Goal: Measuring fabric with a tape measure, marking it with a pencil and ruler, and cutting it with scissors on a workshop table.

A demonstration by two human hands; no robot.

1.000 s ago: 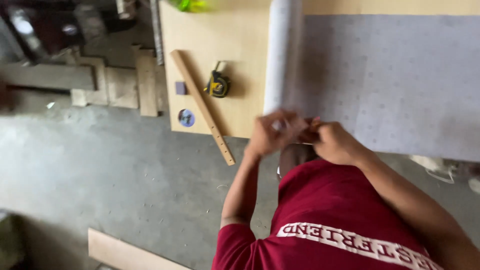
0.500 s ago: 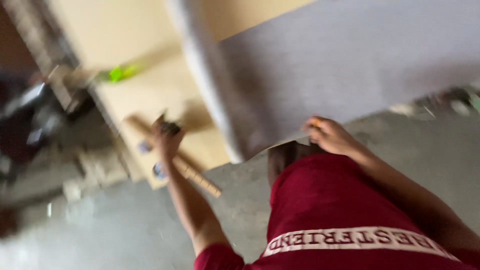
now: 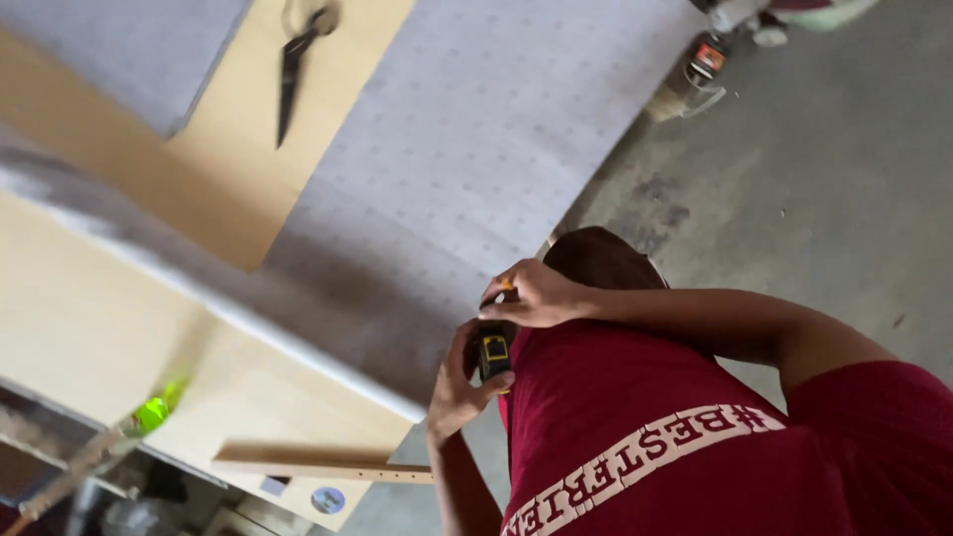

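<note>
Left hand (image 3: pixel 459 382) curled shut around a black-and-yellow tape measure (image 3: pixel 493 351), case held upright against the red shirt (image 3: pixel 635 437) at the near edge of the surface (image 3: pixel 89 337); right hand (image 3: pixel 533 295) just above it, fingers pinched closed on what looks like a small orange-yellow tip, probably the tape's end hook; too small to be sure. Both hands sit close together, right touching or almost touching the top of the case.

Grey dotted sheet (image 3: pixel 476 149) lies across the surface, running far and to the left; dark scissors (image 3: pixel 296 62) lie on bare wood at the far left, well apart from the hands; a wooden ruler (image 3: pixel 323 470) lies at the near left edge, beside a small round sticker (image 3: pixel 328 499); a green blur (image 3: pixel 152 412) farther left, not identifiable.

Judgement on technique: steady the case with the left hand; draw the blade straight, not twisted; keep the hook pinched firmly so it does not snap back; lay the blade flat on the sheet.
</note>
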